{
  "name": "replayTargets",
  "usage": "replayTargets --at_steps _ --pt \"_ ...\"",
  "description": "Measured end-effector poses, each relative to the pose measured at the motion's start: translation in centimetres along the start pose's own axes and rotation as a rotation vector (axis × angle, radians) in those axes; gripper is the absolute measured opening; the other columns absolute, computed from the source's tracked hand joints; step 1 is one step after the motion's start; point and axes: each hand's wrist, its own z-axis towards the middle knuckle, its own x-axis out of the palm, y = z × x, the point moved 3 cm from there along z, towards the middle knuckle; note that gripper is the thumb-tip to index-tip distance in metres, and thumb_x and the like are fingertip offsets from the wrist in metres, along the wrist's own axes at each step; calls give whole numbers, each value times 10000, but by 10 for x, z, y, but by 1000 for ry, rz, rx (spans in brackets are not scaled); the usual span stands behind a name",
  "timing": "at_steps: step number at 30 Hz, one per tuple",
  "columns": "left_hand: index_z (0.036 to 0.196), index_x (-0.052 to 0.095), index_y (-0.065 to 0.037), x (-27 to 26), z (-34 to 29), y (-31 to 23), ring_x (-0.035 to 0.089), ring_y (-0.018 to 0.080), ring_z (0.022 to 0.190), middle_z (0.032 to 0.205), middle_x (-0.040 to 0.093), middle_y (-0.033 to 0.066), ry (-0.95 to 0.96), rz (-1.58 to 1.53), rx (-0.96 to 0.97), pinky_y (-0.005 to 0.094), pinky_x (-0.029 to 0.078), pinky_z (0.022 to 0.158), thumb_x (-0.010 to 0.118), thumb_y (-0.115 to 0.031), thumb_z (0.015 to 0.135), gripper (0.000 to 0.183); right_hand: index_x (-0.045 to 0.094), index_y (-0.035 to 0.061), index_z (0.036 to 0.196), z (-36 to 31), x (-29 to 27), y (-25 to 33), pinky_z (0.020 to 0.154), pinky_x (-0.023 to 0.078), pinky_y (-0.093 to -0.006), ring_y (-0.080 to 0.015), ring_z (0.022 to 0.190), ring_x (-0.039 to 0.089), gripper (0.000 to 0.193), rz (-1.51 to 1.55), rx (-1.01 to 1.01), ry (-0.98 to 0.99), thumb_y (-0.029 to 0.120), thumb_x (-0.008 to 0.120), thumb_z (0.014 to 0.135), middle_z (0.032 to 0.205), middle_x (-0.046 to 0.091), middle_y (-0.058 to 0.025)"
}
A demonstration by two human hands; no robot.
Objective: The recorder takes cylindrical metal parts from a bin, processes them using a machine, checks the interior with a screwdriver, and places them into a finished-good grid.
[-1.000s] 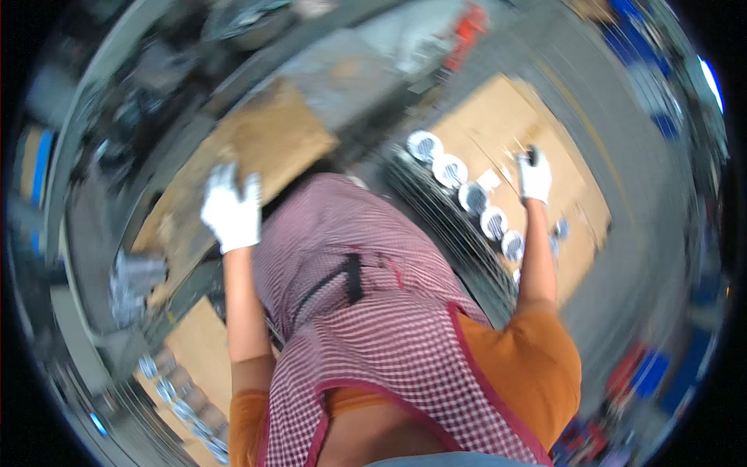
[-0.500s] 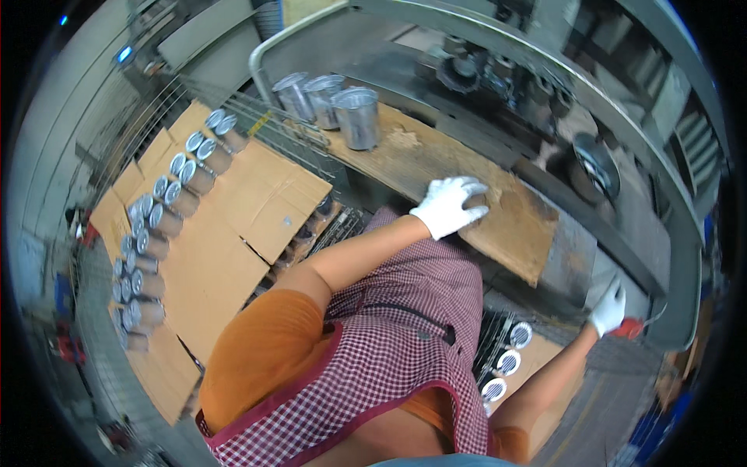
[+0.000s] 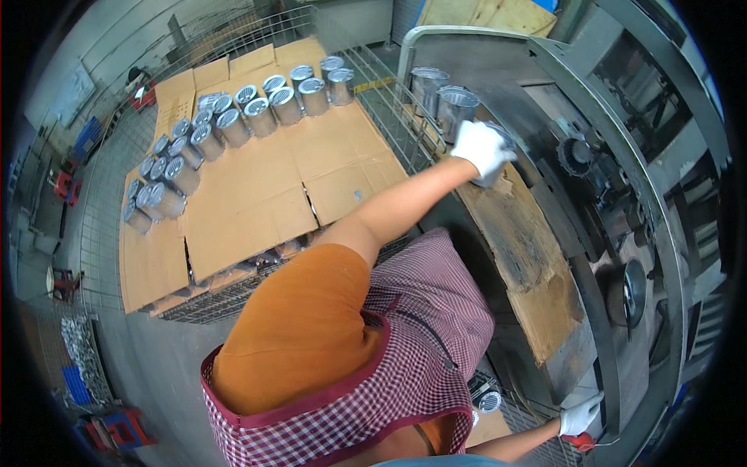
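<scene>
My left hand (image 3: 481, 149), in a white glove, is closed on the nearest of three grey metal cups (image 3: 492, 173) at the far end of a wooden board. The glove hides much of that cup, and its fingers are somewhat blurred. Just beyond it stand the other two, a ribbed-rim cup (image 3: 457, 111) and a second cup (image 3: 428, 89). My right hand (image 3: 580, 416), also gloved, rests low at the right against the machine's edge. Its fingers are stretched out, beside a red knob (image 3: 579, 442).
The worn board (image 3: 529, 257) runs along the machine's front, behind a curved metal guard frame (image 3: 482, 31). At left, a wire cage (image 3: 381, 86) holds cardboard sheets (image 3: 257, 187) with rows of similar cups (image 3: 261, 117). More cups (image 3: 489, 401) lie low by my right arm.
My view has turned left. My left hand has gone from above the middle of the board to the nearest cup and closed on it. My right hand stays by the red knob.
</scene>
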Motion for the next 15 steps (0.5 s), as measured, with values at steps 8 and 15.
replayTargets --at_steps 8,15 --pt "949 692 -160 6 -32 -75 613 269 792 872 636 86 -219 -176 139 432 416 711 642 -414 780 309 665 165 1190 15 5 -5 768 502 -354 -293 934 653 651 -21 -32 94 681 425 874 1138 677 -64" --pt "1145 618 -199 54 -79 -131 559 239 906 1089 581 56 -348 -486 639 415 389 758 630 -422 786 423 711 219 864 -5 -4 17 417 428 -388 -224 474 590 271 -387 -550 -393 400 531 954 656 670 -24"
